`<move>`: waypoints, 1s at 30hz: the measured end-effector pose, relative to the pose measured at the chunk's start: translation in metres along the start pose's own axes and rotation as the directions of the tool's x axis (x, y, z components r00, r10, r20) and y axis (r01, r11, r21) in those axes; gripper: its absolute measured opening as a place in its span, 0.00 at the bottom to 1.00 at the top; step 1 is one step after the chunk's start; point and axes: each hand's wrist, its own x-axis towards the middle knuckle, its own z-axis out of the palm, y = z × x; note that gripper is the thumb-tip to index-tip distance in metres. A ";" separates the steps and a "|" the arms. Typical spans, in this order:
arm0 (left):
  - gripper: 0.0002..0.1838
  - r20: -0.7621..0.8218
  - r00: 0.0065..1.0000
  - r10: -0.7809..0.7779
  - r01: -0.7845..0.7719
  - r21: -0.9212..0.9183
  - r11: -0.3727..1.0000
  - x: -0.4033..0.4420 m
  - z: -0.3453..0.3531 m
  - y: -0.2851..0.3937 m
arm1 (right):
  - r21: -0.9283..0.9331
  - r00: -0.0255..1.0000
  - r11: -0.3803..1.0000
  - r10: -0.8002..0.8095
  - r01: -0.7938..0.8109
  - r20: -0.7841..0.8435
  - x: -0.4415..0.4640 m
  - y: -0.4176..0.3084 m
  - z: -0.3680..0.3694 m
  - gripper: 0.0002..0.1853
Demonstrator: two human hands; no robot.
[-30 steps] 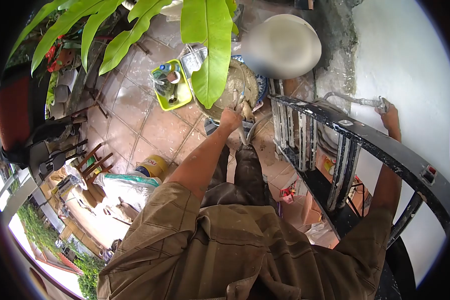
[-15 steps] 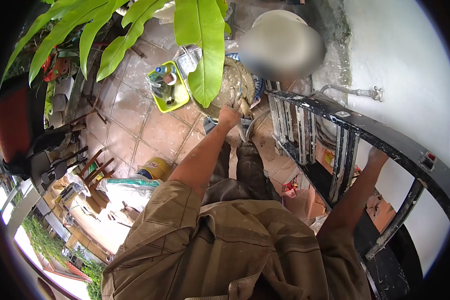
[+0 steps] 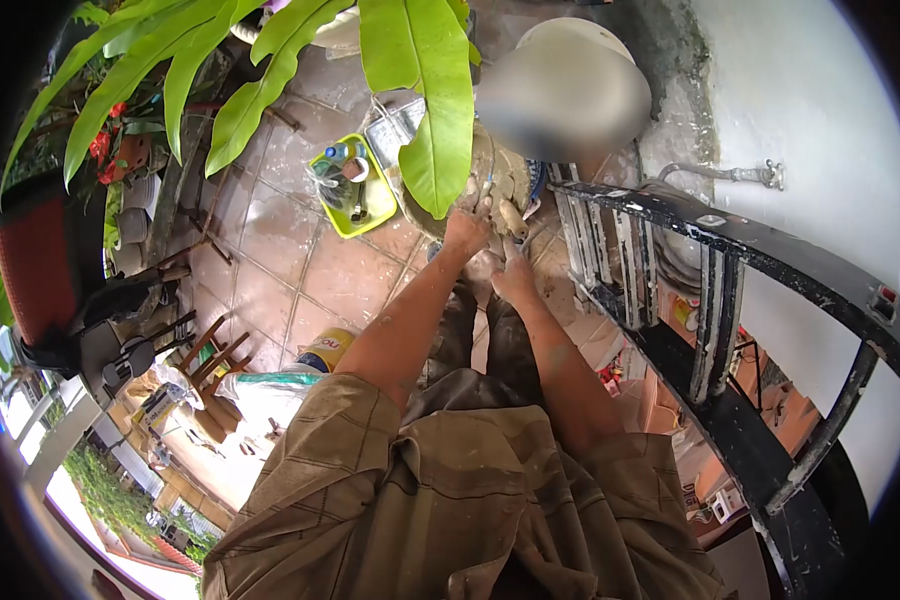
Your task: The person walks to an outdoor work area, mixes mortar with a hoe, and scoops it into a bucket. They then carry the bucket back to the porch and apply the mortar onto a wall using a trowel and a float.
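Note:
Both my hands are at the near edge of a round tub of wet grey-brown mortar (image 3: 515, 172). My left hand (image 3: 467, 234) is closed on a mortar-smeared tool, whose thin pale shank (image 3: 487, 188) points into the tub. Beside it sits a tan rounded handle (image 3: 511, 217), close to my right hand's fingertips. My right hand (image 3: 513, 281) is bent inward with its fingers together against a greyish surface between the hands. What it grips is too small to make out. A large green leaf (image 3: 432, 140) hides part of the tub.
A paint-spattered black ladder (image 3: 690, 235) leans on my right by the white wall. Left of the tub stands a yellow tray (image 3: 377, 203) with bottles. A blurred pale rounded object (image 3: 570, 85) is beyond. A yellow bucket (image 3: 330, 347) and chairs stand at left.
My right hand has left the ladder side and come in beside my left hand at the tub. My left hand stays at the tub's edge. The view has shifted slightly.

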 end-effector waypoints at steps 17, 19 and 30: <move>0.18 -0.131 0.987 -0.089 0.011 -0.505 0.863 -0.016 -0.071 0.017 | 0.289 0.874 0.957 0.150 -0.011 -0.462 0.188 0.041 -0.128 0.30; 0.20 -0.045 0.987 -0.155 0.120 -0.430 0.895 -0.017 -0.081 0.018 | 0.110 0.812 0.992 0.115 -0.063 -0.572 0.191 0.020 -0.135 0.32; 0.17 -0.136 0.980 -0.146 0.138 -0.062 0.988 -0.028 -0.079 0.043 | -0.264 0.995 0.964 0.043 -0.019 0.085 0.074 0.049 0.011 0.37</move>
